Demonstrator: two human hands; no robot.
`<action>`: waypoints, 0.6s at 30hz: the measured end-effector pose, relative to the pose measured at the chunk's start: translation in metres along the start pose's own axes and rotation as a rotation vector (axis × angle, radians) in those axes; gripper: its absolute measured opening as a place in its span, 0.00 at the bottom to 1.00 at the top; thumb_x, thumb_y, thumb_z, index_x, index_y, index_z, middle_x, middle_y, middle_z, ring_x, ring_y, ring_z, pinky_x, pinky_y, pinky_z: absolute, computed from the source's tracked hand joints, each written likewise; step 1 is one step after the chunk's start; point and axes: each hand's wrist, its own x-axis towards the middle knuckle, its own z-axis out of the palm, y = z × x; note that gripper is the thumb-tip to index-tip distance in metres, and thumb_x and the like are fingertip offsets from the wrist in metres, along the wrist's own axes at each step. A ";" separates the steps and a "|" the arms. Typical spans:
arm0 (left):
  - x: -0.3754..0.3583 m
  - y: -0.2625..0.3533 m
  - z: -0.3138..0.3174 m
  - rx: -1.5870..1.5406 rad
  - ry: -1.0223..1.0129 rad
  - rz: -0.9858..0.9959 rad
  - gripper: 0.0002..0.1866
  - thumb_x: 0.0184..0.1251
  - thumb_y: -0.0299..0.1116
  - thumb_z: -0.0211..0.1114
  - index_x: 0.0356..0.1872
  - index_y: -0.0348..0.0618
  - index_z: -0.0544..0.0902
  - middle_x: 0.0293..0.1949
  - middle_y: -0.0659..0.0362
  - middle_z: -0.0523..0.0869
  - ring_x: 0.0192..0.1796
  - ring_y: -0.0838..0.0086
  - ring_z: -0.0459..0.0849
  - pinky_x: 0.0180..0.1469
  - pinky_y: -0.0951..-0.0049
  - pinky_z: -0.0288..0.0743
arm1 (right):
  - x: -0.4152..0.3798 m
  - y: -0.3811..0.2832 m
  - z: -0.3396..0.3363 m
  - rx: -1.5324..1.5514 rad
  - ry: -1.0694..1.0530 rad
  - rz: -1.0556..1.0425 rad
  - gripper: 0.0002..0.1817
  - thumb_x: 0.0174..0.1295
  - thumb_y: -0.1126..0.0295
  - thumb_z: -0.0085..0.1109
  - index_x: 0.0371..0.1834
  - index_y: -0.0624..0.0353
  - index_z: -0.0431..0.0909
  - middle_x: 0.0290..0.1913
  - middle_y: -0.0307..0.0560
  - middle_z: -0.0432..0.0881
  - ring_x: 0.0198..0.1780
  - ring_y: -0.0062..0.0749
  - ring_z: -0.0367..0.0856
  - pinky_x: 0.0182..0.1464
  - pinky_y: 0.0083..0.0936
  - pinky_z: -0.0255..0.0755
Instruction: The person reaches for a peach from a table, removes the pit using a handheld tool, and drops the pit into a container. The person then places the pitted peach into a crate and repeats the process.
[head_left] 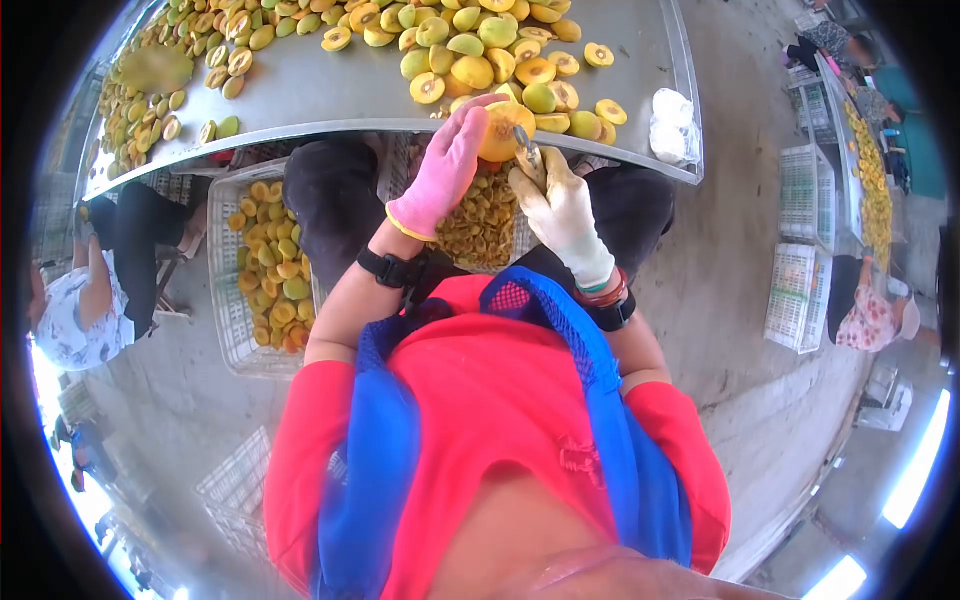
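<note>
My left hand (450, 170), in a pink glove, is closed around a halved yellow peach (497, 135) at the table's near edge. The cut face is turned toward my right hand (563, 205), which wears a whitish, stained glove. It grips a short pitting tool (526, 150), its metal tip right at the peach. Many green and yellow peach halves (470, 72) lie just beyond my hands on the metal table (300, 85). Below my hands, between my knees, a crate of small yellow-brown pieces (480, 225) is partly hidden by my arms.
A white crate (225, 300) full of peach halves stands on the floor at my left. A white plastic bundle (673, 127) sits at the table's right corner. People sit at left (85, 300) and far right (868, 315), the latter near stacked crates (795, 295).
</note>
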 end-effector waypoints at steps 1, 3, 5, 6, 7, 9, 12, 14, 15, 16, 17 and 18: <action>-0.001 -0.001 0.001 -0.022 -0.005 0.009 0.30 0.86 0.53 0.46 0.70 0.36 0.73 0.61 0.59 0.81 0.62 0.77 0.78 0.65 0.73 0.71 | -0.001 0.001 0.000 -0.034 0.008 -0.017 0.06 0.62 0.75 0.64 0.41 0.58 0.83 0.41 0.52 0.78 0.33 0.45 0.85 0.31 0.35 0.78; -0.003 0.006 0.007 -0.066 -0.016 0.028 0.29 0.86 0.51 0.47 0.70 0.35 0.73 0.63 0.58 0.79 0.65 0.76 0.75 0.70 0.72 0.66 | -0.002 0.002 -0.002 -0.102 0.025 -0.051 0.05 0.61 0.75 0.65 0.39 0.56 0.84 0.43 0.51 0.77 0.33 0.45 0.85 0.31 0.35 0.78; -0.004 0.007 0.008 -0.099 -0.045 0.045 0.28 0.86 0.50 0.48 0.70 0.35 0.73 0.64 0.58 0.78 0.66 0.77 0.74 0.70 0.73 0.66 | -0.001 -0.003 -0.005 -0.017 0.036 0.039 0.05 0.62 0.75 0.64 0.40 0.56 0.83 0.41 0.51 0.78 0.32 0.46 0.84 0.31 0.36 0.78; -0.005 0.006 0.009 -0.116 -0.059 0.051 0.28 0.85 0.50 0.49 0.70 0.35 0.73 0.65 0.58 0.78 0.66 0.77 0.74 0.70 0.73 0.66 | 0.000 -0.006 -0.006 0.025 0.041 0.086 0.05 0.62 0.75 0.64 0.40 0.57 0.82 0.40 0.51 0.78 0.32 0.47 0.84 0.30 0.36 0.78; -0.006 0.004 0.009 -0.056 -0.048 0.078 0.28 0.85 0.49 0.49 0.70 0.35 0.73 0.64 0.58 0.79 0.66 0.77 0.74 0.69 0.74 0.66 | 0.001 -0.009 -0.005 0.057 0.059 0.168 0.05 0.63 0.74 0.64 0.40 0.57 0.81 0.39 0.52 0.78 0.32 0.48 0.84 0.30 0.37 0.78; -0.006 0.001 0.010 0.063 -0.026 0.133 0.27 0.85 0.48 0.50 0.69 0.35 0.74 0.62 0.58 0.80 0.64 0.77 0.75 0.68 0.74 0.67 | 0.002 -0.013 -0.003 0.118 0.091 0.330 0.06 0.64 0.72 0.64 0.41 0.57 0.78 0.36 0.53 0.79 0.32 0.51 0.84 0.30 0.38 0.77; -0.004 -0.005 0.009 0.257 0.013 0.238 0.20 0.84 0.41 0.54 0.62 0.33 0.79 0.55 0.57 0.85 0.54 0.75 0.81 0.60 0.75 0.72 | -0.005 -0.007 0.005 0.076 0.048 0.319 0.09 0.65 0.70 0.64 0.43 0.57 0.74 0.32 0.55 0.81 0.31 0.55 0.83 0.30 0.40 0.77; -0.003 -0.003 0.010 0.394 0.050 0.357 0.20 0.84 0.41 0.54 0.59 0.33 0.80 0.51 0.53 0.85 0.51 0.72 0.82 0.56 0.74 0.74 | -0.005 -0.011 0.003 0.062 -0.028 0.342 0.10 0.65 0.69 0.63 0.44 0.57 0.73 0.31 0.56 0.81 0.31 0.56 0.83 0.30 0.42 0.77; -0.002 -0.003 0.011 0.463 0.068 0.416 0.19 0.84 0.41 0.54 0.57 0.33 0.81 0.49 0.52 0.86 0.49 0.71 0.83 0.55 0.73 0.75 | -0.004 -0.014 0.003 0.056 -0.066 0.354 0.10 0.65 0.68 0.63 0.44 0.57 0.73 0.31 0.56 0.82 0.31 0.57 0.83 0.30 0.43 0.77; -0.002 -0.006 0.012 0.437 0.087 0.419 0.19 0.84 0.41 0.53 0.55 0.33 0.82 0.47 0.51 0.86 0.47 0.70 0.83 0.54 0.72 0.76 | -0.006 -0.013 0.006 0.066 -0.072 0.382 0.10 0.66 0.68 0.63 0.44 0.57 0.73 0.30 0.57 0.81 0.31 0.57 0.83 0.30 0.44 0.77; 0.000 -0.011 0.014 0.411 0.106 0.424 0.19 0.84 0.41 0.53 0.54 0.34 0.82 0.45 0.50 0.86 0.45 0.69 0.84 0.52 0.71 0.76 | -0.007 -0.012 0.009 0.076 -0.078 0.409 0.10 0.66 0.68 0.62 0.44 0.58 0.73 0.29 0.57 0.81 0.31 0.56 0.83 0.30 0.45 0.77; 0.001 -0.016 0.014 0.385 0.125 0.428 0.19 0.85 0.42 0.52 0.52 0.34 0.83 0.43 0.50 0.86 0.43 0.68 0.84 0.51 0.71 0.76 | -0.008 -0.011 0.011 0.086 -0.084 0.435 0.11 0.66 0.68 0.62 0.45 0.59 0.72 0.29 0.58 0.80 0.31 0.56 0.84 0.30 0.45 0.76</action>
